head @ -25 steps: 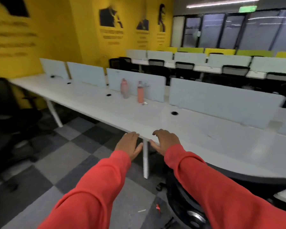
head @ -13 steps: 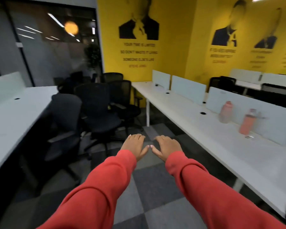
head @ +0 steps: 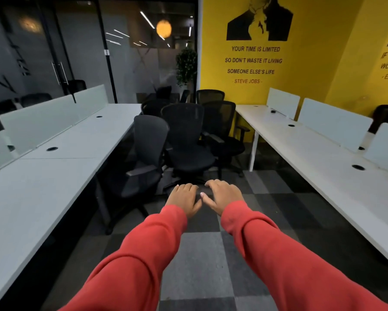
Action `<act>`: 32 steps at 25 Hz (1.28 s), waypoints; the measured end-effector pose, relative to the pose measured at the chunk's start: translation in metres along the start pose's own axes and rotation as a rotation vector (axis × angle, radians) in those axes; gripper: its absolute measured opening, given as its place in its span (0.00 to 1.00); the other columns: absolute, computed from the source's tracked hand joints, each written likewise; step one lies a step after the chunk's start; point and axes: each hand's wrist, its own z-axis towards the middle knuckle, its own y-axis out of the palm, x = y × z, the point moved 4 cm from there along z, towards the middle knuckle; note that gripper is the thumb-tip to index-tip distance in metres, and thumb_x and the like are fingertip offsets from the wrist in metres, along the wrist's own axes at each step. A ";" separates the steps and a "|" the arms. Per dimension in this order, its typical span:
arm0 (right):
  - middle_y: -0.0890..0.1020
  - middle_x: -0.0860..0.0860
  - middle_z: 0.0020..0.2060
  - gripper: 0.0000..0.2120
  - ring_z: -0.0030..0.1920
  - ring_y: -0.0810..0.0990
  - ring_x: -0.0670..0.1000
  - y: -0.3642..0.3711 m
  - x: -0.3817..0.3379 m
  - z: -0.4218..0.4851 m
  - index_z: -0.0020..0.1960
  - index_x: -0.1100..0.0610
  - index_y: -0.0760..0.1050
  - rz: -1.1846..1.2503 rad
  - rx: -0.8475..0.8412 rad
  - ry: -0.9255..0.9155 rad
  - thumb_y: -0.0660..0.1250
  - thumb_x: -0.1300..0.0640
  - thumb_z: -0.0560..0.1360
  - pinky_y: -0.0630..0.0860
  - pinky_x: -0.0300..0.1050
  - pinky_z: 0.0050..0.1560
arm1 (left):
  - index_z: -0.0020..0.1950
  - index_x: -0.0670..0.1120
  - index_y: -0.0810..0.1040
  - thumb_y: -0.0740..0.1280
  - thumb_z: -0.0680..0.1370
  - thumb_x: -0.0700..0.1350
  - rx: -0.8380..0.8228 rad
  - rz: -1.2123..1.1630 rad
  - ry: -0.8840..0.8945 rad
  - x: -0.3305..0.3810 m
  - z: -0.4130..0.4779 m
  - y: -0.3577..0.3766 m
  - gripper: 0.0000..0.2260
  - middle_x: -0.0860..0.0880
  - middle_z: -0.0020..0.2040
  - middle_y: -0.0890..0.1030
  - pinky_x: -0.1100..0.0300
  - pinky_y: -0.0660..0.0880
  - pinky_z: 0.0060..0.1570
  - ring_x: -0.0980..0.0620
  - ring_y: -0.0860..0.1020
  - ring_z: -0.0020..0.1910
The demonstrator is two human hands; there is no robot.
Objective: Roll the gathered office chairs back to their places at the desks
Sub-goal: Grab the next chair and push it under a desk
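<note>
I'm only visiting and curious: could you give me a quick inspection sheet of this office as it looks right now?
Surface: checkered grey carpet runs down the aisle between the left desk row and the right desk row.
Job's things: black office chairs bunched together at the aisle's far end, between the two rows.
Clutter: one small dark item on the right desk row, too small to identify.
Hands: left hand and right hand held out side by side, open, holding nothing.
Cables: nothing seen; only round cable holes in the desktops.
Surroundings: yellow wall with a printed quote, glass partition, potted plant, frosted dividers on the desks.
</note>
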 end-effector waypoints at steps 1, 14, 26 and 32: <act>0.79 0.48 0.56 0.23 0.57 0.77 0.51 0.005 0.002 0.010 0.65 0.50 0.72 0.001 0.003 -0.007 0.56 0.38 0.78 0.73 0.51 0.53 | 0.67 0.45 0.71 0.58 0.79 0.54 0.001 -0.003 -0.007 -0.004 0.008 0.004 0.20 0.47 0.63 0.76 0.52 0.64 0.68 0.47 0.73 0.63; 0.78 0.47 0.57 0.21 0.59 0.76 0.50 0.073 0.109 0.183 0.64 0.50 0.72 -0.011 -0.049 -0.003 0.56 0.38 0.78 0.71 0.49 0.54 | 0.67 0.46 0.71 0.57 0.80 0.55 -0.001 0.015 -0.058 -0.039 0.196 0.057 0.20 0.47 0.64 0.75 0.53 0.65 0.66 0.47 0.73 0.63; 0.78 0.46 0.58 0.21 0.60 0.76 0.50 0.150 0.087 0.372 0.65 0.50 0.72 0.015 -0.063 -0.062 0.55 0.39 0.79 0.72 0.49 0.54 | 0.66 0.46 0.71 0.56 0.80 0.54 -0.001 0.021 -0.117 -0.183 0.338 0.089 0.19 0.48 0.63 0.76 0.53 0.68 0.63 0.48 0.74 0.62; 0.78 0.46 0.59 0.22 0.60 0.76 0.49 0.187 0.068 0.461 0.66 0.49 0.72 0.029 -0.070 -0.045 0.55 0.38 0.79 0.71 0.48 0.55 | 0.67 0.47 0.70 0.56 0.80 0.55 -0.010 0.055 -0.106 -0.265 0.401 0.098 0.20 0.47 0.63 0.76 0.52 0.68 0.63 0.47 0.74 0.61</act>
